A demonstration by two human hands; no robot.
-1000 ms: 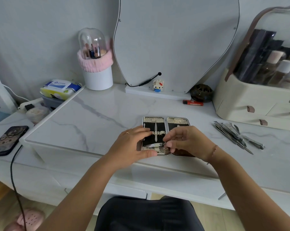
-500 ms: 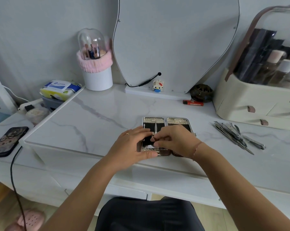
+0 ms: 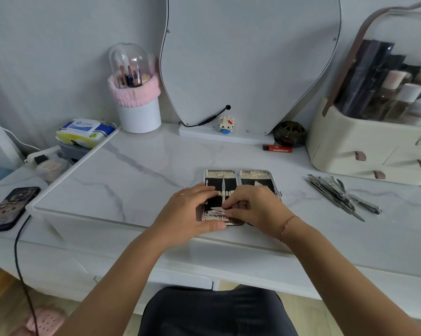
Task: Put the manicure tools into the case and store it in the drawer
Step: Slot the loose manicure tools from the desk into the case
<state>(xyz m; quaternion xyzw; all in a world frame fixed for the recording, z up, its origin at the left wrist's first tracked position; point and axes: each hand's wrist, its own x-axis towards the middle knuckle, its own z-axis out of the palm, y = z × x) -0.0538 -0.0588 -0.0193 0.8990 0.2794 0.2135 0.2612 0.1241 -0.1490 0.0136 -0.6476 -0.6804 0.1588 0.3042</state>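
Head view: the open case [image 3: 238, 175] lies at the counter's [image 3: 144, 180] front edge. The left hand [image 3: 190, 212] presses it flat, fingers straight. The right hand [image 3: 255, 207] has a pinching grip on a small tool [image 3: 218, 210]; seat it squarely under the strap [image 3: 222, 193]. Loose tools [image 3: 337, 195] lie towards the right edge.

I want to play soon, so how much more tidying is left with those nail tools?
A few tools sit in the open case. The right hand pinches another tool in; the left hand steadies the case. The loose pile, closing and storing remain.

White grey-veined marble tabletop [image 3: 156, 166]
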